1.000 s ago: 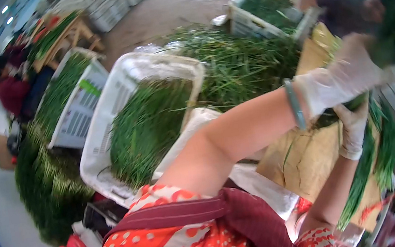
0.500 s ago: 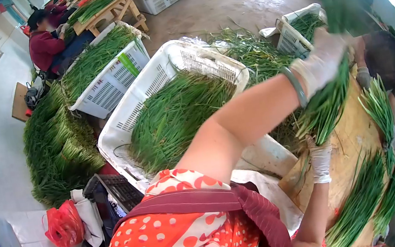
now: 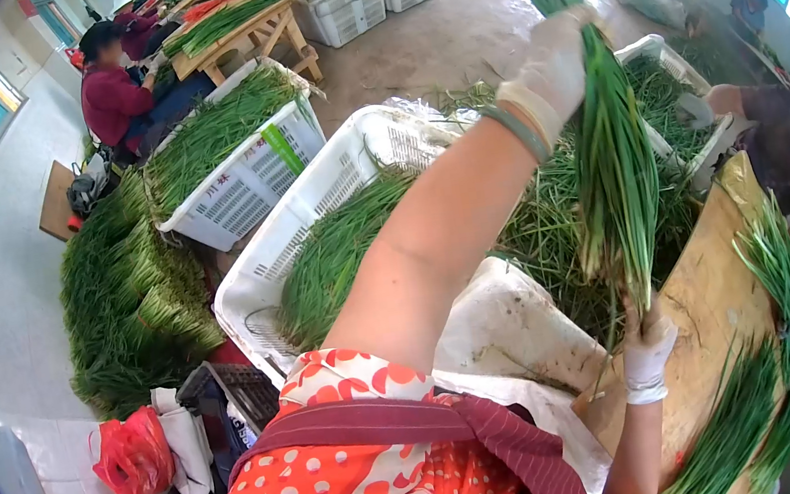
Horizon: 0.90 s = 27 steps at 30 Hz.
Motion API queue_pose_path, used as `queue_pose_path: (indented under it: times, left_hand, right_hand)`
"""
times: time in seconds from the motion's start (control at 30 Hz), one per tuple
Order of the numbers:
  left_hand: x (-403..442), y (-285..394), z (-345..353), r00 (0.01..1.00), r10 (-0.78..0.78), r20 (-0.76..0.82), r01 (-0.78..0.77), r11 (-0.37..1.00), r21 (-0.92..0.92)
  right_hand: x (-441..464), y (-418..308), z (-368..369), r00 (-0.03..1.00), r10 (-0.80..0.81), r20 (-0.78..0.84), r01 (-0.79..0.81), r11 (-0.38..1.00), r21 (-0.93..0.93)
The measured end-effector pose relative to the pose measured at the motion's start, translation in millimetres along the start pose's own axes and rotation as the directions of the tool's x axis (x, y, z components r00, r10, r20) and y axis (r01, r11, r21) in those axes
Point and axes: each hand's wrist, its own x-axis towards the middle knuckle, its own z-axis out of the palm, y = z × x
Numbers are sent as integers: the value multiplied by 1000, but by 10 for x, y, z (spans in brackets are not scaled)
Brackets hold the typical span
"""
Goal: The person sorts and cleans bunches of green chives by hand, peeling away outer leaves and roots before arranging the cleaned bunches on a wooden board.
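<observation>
My left hand (image 3: 551, 63), white-gloved with a bracelet at the wrist, is raised and closed around the middle of a bunch of green chives (image 3: 614, 166). The leaves rise above the fist, and the pale stem ends hang down. My right hand (image 3: 647, 343), also gloved, is below, its fingers closed at the lower stem ends. Under it lies a tan wooden board (image 3: 706, 304). More chive bunches (image 3: 733, 427) lie along the board's right side, one of them tied (image 3: 771, 260).
A white crate (image 3: 258, 276) of chives stands left of my arm, another crate (image 3: 245, 182) behind it. Loose greens (image 3: 542, 216) are heaped beyond the board. A co-worker (image 3: 783, 132) works at right, and another person (image 3: 116, 94) sits far left. A red bag (image 3: 132, 456) lies on the floor.
The bunch has swung from slanted to nearly upright. My left hand has moved left and slightly up with it; my right hand is lower, at the stem ends. The view has shifted slightly.
</observation>
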Motion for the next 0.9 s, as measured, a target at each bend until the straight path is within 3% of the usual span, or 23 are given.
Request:
queue_pose_path:
  times: [0.07,0.1,0.13,0.17,0.2,0.23,0.27,0.33,0.37,0.4,0.47,0.5,0.53,0.6,0.73,0.77,0.8,0.83,0.87,0.9]
  left_hand:
    - [-33,206,58,985,82,-154,-65,992,108]
    - [-2,265,41,974,141,-179,-104,974,202]
    - [-390,625,143,986,-19,-168,42,990,138]
    - [-130,527,-21,988,139,-68,-121,968,220]
    - [-8,520,-190,966,252,52,-257,935,247]
    - [54,556,-314,933,316,171,-351,905,242]
    - [113,573,-419,915,320,248,-371,907,198]
    - [152,635,-425,934,196,300,-199,980,-18]
    - [75,524,-318,927,329,181,-338,941,17]
    - [20,454,-204,881,468,67,-472,879,71]
    - [208,491,-334,932,274,238,-239,957,-167]
    - [171,387,-224,932,246,266,-207,964,-167]
    - [21,294,-151,961,174,216,-151,981,-122]
    - [-97,167,-204,983,9,184,-12,1000,17]
    - [-271,54,-513,955,-244,170,211,958,194]
    - [-264,45,-522,950,-250,185,213,957,200]
    - [-285,20,-554,971,-147,187,132,987,88]
    - [-302,-19,-592,985,-45,169,50,998,-24]
    - [-305,-65,-646,985,-56,166,60,998,-21]
    - [-288,-105,-693,980,10,200,4,998,-66]
  right_hand:
    - [-128,297,-13,979,-111,168,118,993,-27]
    - [-165,299,-46,980,-29,195,39,998,-48]
    - [-180,317,-65,984,-7,180,19,998,-60]
    - [-207,351,-92,980,200,19,-200,960,196]
    - [-227,405,-127,899,426,-103,-336,820,462]
    - [-208,663,-124,917,370,-151,-298,885,357]
    - [-94,582,-169,905,426,6,-375,789,487]
    - [134,425,-264,804,502,318,-576,523,628]
    - [228,513,-119,861,360,359,-494,421,761]
    - [392,393,-109,852,318,415,-511,342,789]
    - [737,552,152,884,23,467,-468,45,883]
    - [970,337,146,889,95,448,-457,128,880]
    - [1051,429,196,921,88,380,-384,33,923]
    - [1331,253,46,889,347,297,-384,216,897]
    - [1479,400,-98,872,469,140,-283,249,926]
    - [1450,362,-132,917,394,64,-216,356,909]
    - [1421,334,-174,951,310,5,-153,455,877]
    - [1402,363,-286,955,279,103,-278,711,646]
    - [1354,435,-240,951,289,105,-287,707,646]
    - [1312,561,-123,985,160,59,-164,795,585]
